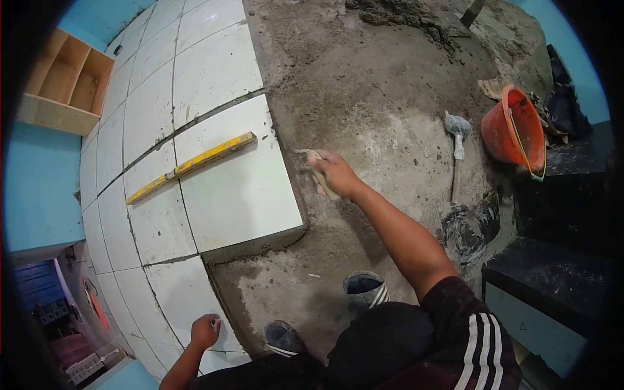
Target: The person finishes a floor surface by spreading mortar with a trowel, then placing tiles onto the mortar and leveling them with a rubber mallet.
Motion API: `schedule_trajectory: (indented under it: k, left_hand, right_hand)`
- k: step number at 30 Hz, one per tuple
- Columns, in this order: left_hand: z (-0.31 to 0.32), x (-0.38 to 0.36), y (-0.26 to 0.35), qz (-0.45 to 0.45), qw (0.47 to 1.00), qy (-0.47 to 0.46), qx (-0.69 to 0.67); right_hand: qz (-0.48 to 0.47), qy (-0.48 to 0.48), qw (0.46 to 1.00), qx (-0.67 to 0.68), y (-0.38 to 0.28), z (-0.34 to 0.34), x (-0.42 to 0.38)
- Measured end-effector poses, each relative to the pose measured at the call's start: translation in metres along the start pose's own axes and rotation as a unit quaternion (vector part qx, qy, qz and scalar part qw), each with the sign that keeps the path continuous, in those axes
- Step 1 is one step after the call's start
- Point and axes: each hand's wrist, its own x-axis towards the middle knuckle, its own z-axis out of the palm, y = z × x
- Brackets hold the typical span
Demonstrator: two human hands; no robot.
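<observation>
My right hand (335, 174) is closed around a crumpled beige rag (320, 181), just off the right edge of a large white tile (244, 188). Bare grey floor lies beneath it. Low on the left, my left hand (206, 331) is closed over another white tile (179, 292). A small pale bit shows at its fingertips, too small to name. Across the white tiles lies a yellow spirit level (195, 167), slanting up to the right. The large tile sits on a raised mortar bed (260, 248) that is visible along its front edge.
An orange bucket (492, 133) stands at the right, near a mallet (457, 140) with a whitish covered head. Wet mortar (409, 23) is heaped at the back. Black steps (546, 270) rise at the right, and a wooden shelf (70, 71) stands at the far left.
</observation>
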Motion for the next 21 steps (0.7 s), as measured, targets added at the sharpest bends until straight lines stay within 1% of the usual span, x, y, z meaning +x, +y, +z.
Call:
schedule_trajectory:
  k: [1,4,5,7,8,12,16,19,21]
  left_hand:
    - [-0.003,0.004,0.004,0.008,1.0,0.003,-0.003]
    - [-0.01,0.008,0.017,-0.001,0.999,-0.031,0.008]
    - [-0.006,0.006,0.011,0.02,0.999,-0.028,0.006]
    - [-0.005,-0.002,0.004,-0.017,0.999,-0.029,-0.004]
    - [-0.001,-0.006,0.001,-0.036,0.999,-0.029,-0.011]
    - [0.0,-0.016,-0.014,-0.029,0.999,-0.016,0.008]
    - [0.006,-0.011,-0.014,-0.024,1.0,-0.006,0.001]
    - [-0.005,0.001,0.001,-0.01,1.0,0.005,-0.003]
    - [-0.006,0.003,0.009,-0.002,1.0,0.01,-0.012]
  right_hand:
    - [0.006,0.011,1.0,-0.011,0.005,0.0,-0.007]
    - [0.013,0.034,0.999,-0.035,0.025,0.007,-0.02]
    - [0.014,0.034,0.999,-0.039,0.037,0.01,-0.022]
    - [0.005,0.03,0.999,-0.032,0.053,0.016,-0.022]
    - [0.006,0.027,0.999,-0.031,0.053,0.02,-0.022]
    - [0.019,0.021,0.999,-0.031,0.046,0.033,-0.028]
    - [0.044,-0.008,0.999,-0.004,0.038,0.02,-0.053]
    - [0.03,0.017,0.999,-0.003,0.038,0.003,-0.072]
    - [0.047,0.038,0.998,-0.02,0.054,-0.004,-0.073]
